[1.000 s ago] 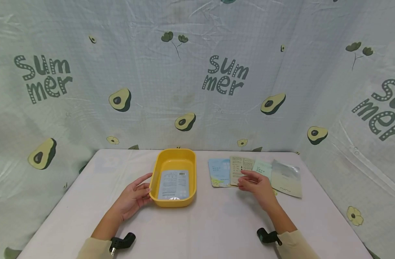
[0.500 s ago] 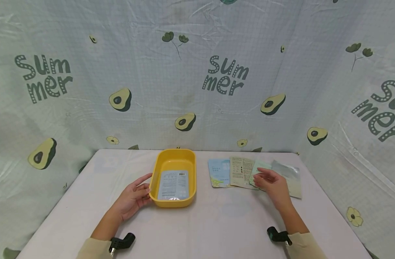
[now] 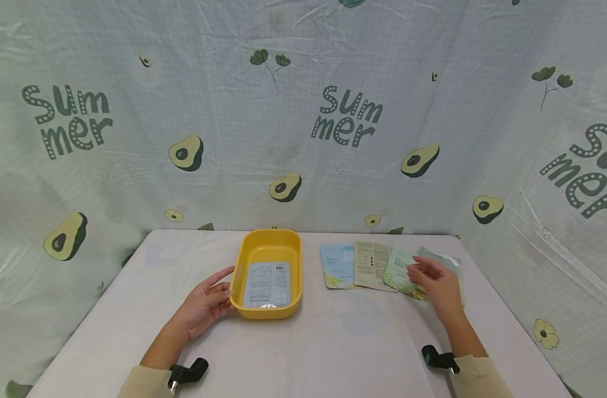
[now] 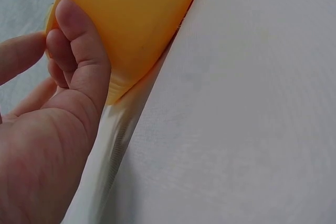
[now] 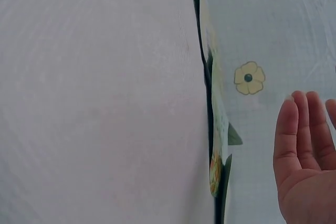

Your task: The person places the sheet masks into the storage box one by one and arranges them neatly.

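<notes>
Yellow tray, smooth, round-cornered, on the pale table; flat pale-blue packet inside. Left hand, fingers relaxed, touches tray's left side. Right hand holds nothing, fingers extended, above the packet row, clear of it: blue packet, beige packet, green packet, silvery packet partly hidden. Hands well apart.

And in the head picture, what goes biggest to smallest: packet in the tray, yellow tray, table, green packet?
1. Table
2. Yellow tray
3. Packet in the tray
Unsure: green packet, since the right hand hides part of it.
</notes>
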The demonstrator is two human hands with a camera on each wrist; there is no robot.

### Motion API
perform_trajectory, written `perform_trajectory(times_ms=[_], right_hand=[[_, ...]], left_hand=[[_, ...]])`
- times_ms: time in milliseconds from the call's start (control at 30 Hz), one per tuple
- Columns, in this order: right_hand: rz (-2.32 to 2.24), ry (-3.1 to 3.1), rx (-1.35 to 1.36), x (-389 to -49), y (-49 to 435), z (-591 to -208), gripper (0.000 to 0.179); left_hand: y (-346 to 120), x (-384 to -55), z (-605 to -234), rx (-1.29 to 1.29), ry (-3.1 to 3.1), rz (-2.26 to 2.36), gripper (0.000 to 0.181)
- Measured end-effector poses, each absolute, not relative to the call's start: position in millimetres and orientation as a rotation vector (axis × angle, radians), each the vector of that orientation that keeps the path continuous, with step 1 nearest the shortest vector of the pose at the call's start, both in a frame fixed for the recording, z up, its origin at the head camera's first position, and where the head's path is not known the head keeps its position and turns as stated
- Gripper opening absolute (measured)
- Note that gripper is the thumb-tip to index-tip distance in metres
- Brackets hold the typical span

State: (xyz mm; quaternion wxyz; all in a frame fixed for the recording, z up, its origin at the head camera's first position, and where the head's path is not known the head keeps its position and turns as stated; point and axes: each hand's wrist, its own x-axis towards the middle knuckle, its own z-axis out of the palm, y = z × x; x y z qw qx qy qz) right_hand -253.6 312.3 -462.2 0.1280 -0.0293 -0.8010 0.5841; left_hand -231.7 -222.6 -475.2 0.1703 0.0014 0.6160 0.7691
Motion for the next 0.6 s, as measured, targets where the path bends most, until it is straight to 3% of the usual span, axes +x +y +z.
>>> perform_trajectory(times_ms=[600], right_hand=[[1.491, -2.384, -0.325, -263.6, 349.9, -456.3, 0.061]], left_hand=[[-222.9, -230.2, -473.5, 0.054, 1.712, 2.205, 0.075]])
